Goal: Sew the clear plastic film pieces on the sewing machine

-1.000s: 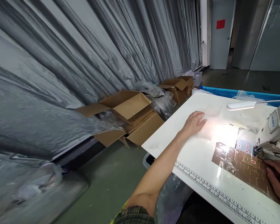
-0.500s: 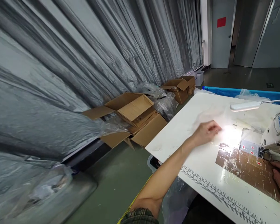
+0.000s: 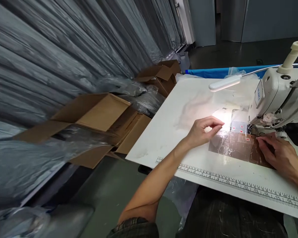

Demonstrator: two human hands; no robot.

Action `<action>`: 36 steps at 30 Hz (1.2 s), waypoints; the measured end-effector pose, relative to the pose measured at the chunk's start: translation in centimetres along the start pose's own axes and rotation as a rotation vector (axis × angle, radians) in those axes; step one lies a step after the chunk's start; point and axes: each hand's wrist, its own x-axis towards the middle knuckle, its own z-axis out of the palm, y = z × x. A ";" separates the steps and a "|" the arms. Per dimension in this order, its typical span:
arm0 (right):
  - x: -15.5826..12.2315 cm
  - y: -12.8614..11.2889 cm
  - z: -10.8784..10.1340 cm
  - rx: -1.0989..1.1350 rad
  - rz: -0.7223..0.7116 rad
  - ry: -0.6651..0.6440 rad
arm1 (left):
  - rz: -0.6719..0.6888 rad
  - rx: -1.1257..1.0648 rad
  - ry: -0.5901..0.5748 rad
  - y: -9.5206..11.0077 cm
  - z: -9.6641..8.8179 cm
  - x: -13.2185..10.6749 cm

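My left hand (image 3: 205, 130) is above the left end of a glossy brown plastic sheet (image 3: 234, 145), thumb and forefinger closed in a pinch. What the pinch holds, if anything, I cannot make out in the glare. My right hand (image 3: 279, 152) grips the sheet's right part, fingertips close to the presser foot (image 3: 250, 130) of a white sewing machine (image 3: 275, 89). Flat on the table, the sheet reaches up to the machine's metal plate (image 3: 238, 127), which has small red marks. A similar red mark (image 3: 247, 139) shows on the sheet.
A white lamp (image 3: 224, 83) on a bendable neck lights the white table (image 3: 164, 132), which has a printed ruler (image 3: 213, 177) along its front edge. Open cardboard boxes (image 3: 101, 112) and clear plastic bags (image 3: 146, 99) lie on the floor at left, beside a grey curtain (image 3: 76, 49).
My view has turned right, showing more of the machine and my right hand. My left hand has moved right, over the sheet's left end. The sheet looks about where it was.
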 end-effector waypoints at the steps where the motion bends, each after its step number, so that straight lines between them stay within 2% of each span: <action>1: 0.0 -0.7 -0.3 0.021 -0.035 0.004 | 0.035 0.020 -0.076 -0.1 0.2 -0.1; 4: 0.1 -2.9 -0.8 0.125 -0.275 -0.079 | 0.111 0.091 -0.296 -0.2 0.6 -0.3; 7: 0.3 -4.2 -1.0 0.200 -0.520 -0.235 | 0.162 0.232 -0.384 -0.4 0.5 -0.5; 9: 0.4 -4.0 -1.0 0.176 -0.549 -0.256 | 0.163 0.291 -0.407 -0.5 0.3 -0.6; 12: 0.5 -2.9 -1.2 0.125 -0.490 -0.180 | 0.120 0.319 -0.394 -0.5 -0.1 -0.7; 16: 0.5 -1.7 -1.5 0.116 -0.399 -0.066 | 0.064 0.390 -0.281 -0.4 -0.7 -0.5; 21: 0.4 -1.5 -1.7 0.020 -0.199 0.058 | 0.162 0.339 -0.190 -0.8 -0.5 -0.4; 23: 0.3 -1.3 -1.5 -0.099 -0.090 0.102 | 0.234 0.280 -0.222 -1.1 0.1 -0.5; 25: 0.3 -1.0 -1.0 -0.215 -0.041 0.092 | 0.291 0.243 -0.321 -1.3 0.6 -0.5; 28: 0.1 -1.0 -0.3 -0.220 -0.146 0.007 | 0.322 0.258 -0.518 -1.0 0.9 -0.6; 30: 0.0 -1.1 -0.1 -0.130 -0.206 -0.008 | 0.326 0.291 -0.582 -0.5 1.0 -0.7; 32: 0.0 -1.2 -0.2 -0.021 -0.179 0.020 | 0.339 0.313 -0.574 0.0 1.2 -0.9; 36: 0.2 -1.1 -1.2 0.176 -0.023 0.038 | 0.382 0.365 -0.513 0.4 2.0 -1.2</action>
